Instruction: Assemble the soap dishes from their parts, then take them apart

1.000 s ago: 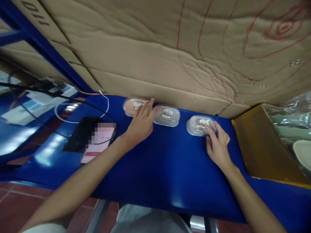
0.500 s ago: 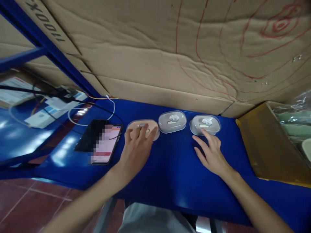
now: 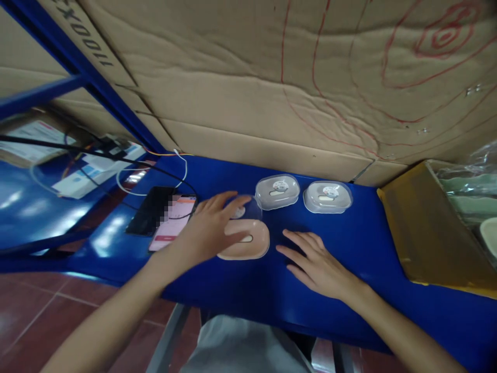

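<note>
Brown cardboard sheeting [image 3: 233, 103] stands behind the glossy blue table [image 3: 303, 321], creased and scrawled with looping red lines, and a blue metal frame [image 3: 116, 109] slants up beyond the pink dish to its left. Reddish tiles [image 3: 46, 316] floor the room below. Black print on the cardboard, far left of the dish, looks upside down to me, something like "1100X". Round white stickers sit on the clear lids, too small to read from here.

What draws my eye is the pink oval plastic dish [image 3: 258, 247], shallow and smooth with a small pale oblong piece in it, lying near the middle of the table. Just beyond it is a clear plastic lid [image 3: 255, 208], off the dish. Farther back to its right sit two grey oval containers under clear lids [image 3: 277, 192] [image 3: 328, 198]; well right is an open cardboard box [image 3: 430, 238] of pale green pieces in plastic wrap. Left of it rests a lit phone [image 3: 174, 223].

The left hand [image 3: 209, 225] reaches over dish and lid, thumb and fingers parted; whether it presses either, I can't tell. The right hand [image 3: 322, 267], loosely spread and holding nothing, hovers right of the dish.
</note>
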Motion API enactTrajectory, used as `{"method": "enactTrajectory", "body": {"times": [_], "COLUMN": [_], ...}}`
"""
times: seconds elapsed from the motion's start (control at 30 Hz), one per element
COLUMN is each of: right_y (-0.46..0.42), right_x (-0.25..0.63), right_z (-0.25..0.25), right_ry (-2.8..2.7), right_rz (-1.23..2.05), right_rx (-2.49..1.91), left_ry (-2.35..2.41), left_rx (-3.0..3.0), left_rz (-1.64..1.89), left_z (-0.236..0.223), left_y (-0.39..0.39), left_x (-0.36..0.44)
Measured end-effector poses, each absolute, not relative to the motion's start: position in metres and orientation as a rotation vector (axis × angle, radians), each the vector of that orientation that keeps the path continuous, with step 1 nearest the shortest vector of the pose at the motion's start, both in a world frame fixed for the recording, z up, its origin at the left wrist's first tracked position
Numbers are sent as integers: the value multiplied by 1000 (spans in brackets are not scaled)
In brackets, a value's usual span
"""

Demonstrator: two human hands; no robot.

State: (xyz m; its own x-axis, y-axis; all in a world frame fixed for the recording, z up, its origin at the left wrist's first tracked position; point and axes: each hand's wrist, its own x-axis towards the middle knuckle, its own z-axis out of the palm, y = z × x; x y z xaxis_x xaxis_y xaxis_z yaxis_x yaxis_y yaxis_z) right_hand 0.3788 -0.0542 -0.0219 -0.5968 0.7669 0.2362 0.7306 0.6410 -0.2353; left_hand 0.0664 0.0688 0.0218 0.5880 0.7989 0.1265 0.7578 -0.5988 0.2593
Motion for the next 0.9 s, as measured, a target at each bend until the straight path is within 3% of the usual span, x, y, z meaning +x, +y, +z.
{"method": "enactTrajectory", "body": {"times": [0.1, 0.27, 0.43, 0.67, 0.9], "right_y": [-54, -53, -52, -52, -51], "right_x": [379, 384, 384, 385, 385], "right_z": [-24, -25, -23, -22, -23], "right_ry": [-2558, -2553, -2562, -2563, -2564], "right_rz": [177, 161, 182, 184, 200], "right_rx": [-1200, -1219, -1217, -1225, -1240], "left_ry": [1425, 1621, 1521, 1097, 972], "left_rx": [2575, 2451, 2439, 2613, 2673], "left_rz": [387, 96, 17, 357, 191], "left_z": [24, 15, 4, 12, 13], "left_y": [105, 150, 165, 97, 32], "left_x": [69, 79, 82, 64, 44]}}
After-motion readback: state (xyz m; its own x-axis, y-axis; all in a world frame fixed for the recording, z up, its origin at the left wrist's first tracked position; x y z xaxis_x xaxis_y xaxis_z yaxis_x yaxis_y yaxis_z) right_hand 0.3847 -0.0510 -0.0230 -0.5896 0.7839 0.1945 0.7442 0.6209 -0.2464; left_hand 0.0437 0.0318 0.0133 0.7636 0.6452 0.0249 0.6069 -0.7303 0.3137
